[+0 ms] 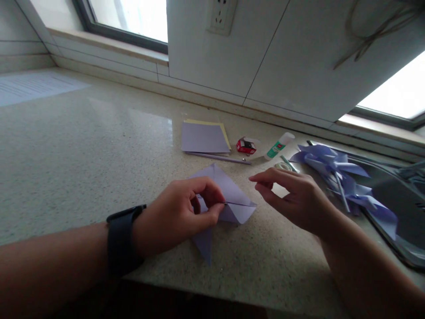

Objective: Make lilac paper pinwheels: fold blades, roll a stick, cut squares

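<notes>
A: Your left hand (181,212) pinched the folded purple paper (229,195) near centre, crease running left-right?
B: Yes. Your right hand (292,199) hovered just right, fingers loosely open, empty.

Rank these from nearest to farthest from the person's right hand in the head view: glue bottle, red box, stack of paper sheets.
From the right hand:
1. Glue bottle, just beyond it.
2. Red box, beyond, further left.
3. Stack of paper sheets, farthest left.

dim indoors | windows (133,17) blown out | foreground arms dark | edges warped
</notes>
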Tool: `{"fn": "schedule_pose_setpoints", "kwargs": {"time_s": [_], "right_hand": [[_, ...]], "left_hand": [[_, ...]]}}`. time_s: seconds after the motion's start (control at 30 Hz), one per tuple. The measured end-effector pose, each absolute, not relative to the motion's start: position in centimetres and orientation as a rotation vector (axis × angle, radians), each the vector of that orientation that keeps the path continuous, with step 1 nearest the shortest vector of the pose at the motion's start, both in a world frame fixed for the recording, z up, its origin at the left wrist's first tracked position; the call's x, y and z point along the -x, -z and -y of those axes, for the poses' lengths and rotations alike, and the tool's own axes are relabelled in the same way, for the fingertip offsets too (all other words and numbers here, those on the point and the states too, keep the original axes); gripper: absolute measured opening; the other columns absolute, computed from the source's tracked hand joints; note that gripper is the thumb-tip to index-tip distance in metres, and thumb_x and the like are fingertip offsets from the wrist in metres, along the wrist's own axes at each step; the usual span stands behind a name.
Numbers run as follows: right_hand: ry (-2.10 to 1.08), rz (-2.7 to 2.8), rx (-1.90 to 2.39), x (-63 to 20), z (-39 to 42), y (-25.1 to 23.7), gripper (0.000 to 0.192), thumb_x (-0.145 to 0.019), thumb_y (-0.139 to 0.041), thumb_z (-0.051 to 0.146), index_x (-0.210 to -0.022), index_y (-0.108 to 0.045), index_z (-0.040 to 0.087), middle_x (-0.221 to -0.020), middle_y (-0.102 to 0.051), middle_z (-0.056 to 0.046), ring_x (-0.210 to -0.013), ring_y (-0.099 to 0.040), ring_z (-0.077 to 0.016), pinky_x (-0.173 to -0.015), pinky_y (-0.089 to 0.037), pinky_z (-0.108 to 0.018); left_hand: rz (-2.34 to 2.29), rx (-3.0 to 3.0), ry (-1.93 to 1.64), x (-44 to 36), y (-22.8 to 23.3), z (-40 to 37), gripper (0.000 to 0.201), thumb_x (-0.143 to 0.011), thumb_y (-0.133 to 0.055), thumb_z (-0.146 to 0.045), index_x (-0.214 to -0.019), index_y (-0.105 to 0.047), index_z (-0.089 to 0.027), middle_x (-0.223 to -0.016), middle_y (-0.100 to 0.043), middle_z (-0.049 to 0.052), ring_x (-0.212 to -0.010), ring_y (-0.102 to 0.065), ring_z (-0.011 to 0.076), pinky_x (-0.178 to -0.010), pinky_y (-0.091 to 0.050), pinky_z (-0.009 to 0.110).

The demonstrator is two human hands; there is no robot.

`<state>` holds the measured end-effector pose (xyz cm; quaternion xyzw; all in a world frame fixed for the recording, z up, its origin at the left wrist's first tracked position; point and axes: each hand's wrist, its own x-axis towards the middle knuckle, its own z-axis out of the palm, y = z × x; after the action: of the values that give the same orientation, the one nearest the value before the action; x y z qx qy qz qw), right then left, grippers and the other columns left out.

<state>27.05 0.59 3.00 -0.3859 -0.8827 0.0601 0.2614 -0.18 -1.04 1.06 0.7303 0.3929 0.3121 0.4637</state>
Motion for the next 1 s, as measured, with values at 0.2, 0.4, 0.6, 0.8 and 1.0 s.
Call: {"fn": "schedule_pose_setpoints", "kwargs": {"time_s": [0.2,0.4,0.6,0.8,1.0], "right_hand": [[-0.402,2.624,1.182,-28.7,-1.6,-2.8,0.024,-0.092,-0.062,0.02,-0.113,-0.071,0.024,-0.082,-0.07,-0.001,-0.071,-0.064,-0.0139,-0.065,-0.05,-0.027],[-0.583,2.621,1.051,-28.9,-2.0,-2.5,0.022,-0.092,-0.063,0.017,-0.109,-0.074,0.024,-0.091,-0.071,-0.003,-0.079,-0.065,-0.0137,-0.069,-0.051,-0.026],[-0.592,2.57,1.02,-29.0,-2.5,-2.1,0.012,-0.093,-0.064,0.021,-0.094,-0.075,0.022,-0.085,-0.07,-0.003,-0.077,-0.065,-0.0145,-0.07,-0.053,-0.028],[-0.523,2.48,0.937,-28.4,-1.9,-2.4,0.009,-0.093,-0.063,0.02,-0.097,-0.071,0.022,-0.103,-0.068,-0.005,-0.093,-0.066,-0.0165,-0.083,-0.053,-0.033],[-0.458,2.339,0.879,-27.8,-1.1,-2.7,0.013,-0.088,-0.065,0.013,-0.098,-0.066,0.022,-0.096,-0.069,-0.004,-0.091,-0.065,-0.0176,-0.082,-0.052,-0.036]], "left_hand": [[-0.966,-1.909,-0.801,0.1,-1.1,1.3,0.004,-0.084,-0.066,-0.021,-0.087,-0.068,-0.02,-0.073,-0.065,-0.003,-0.062,-0.057,0.01,-0.054,-0.043,0.02],[-0.877,-2.045,-0.798,0.3,-1.2,1.7,0.006,-0.084,-0.063,-0.019,-0.088,-0.067,-0.02,-0.081,-0.067,0.0,-0.07,-0.06,0.0123,-0.065,-0.049,0.024],[-0.865,-2.066,-0.778,0.4,-1.0,1.8,0.006,-0.085,-0.062,-0.019,-0.09,-0.066,-0.02,-0.082,-0.067,0.0,-0.071,-0.06,0.0134,-0.066,-0.049,0.026],[-0.813,-2.136,-0.81,0.5,-1.0,2.1,0.008,-0.085,-0.06,-0.014,-0.09,-0.064,-0.02,-0.086,-0.067,0.0,-0.076,-0.06,0.0131,-0.071,-0.048,0.026],[-0.893,-2.092,-0.812,0.3,-0.8,1.8,0.007,-0.088,-0.06,-0.017,-0.093,-0.063,-0.021,-0.085,-0.064,-0.001,-0.076,-0.058,0.0133,-0.071,-0.048,0.026]]}}
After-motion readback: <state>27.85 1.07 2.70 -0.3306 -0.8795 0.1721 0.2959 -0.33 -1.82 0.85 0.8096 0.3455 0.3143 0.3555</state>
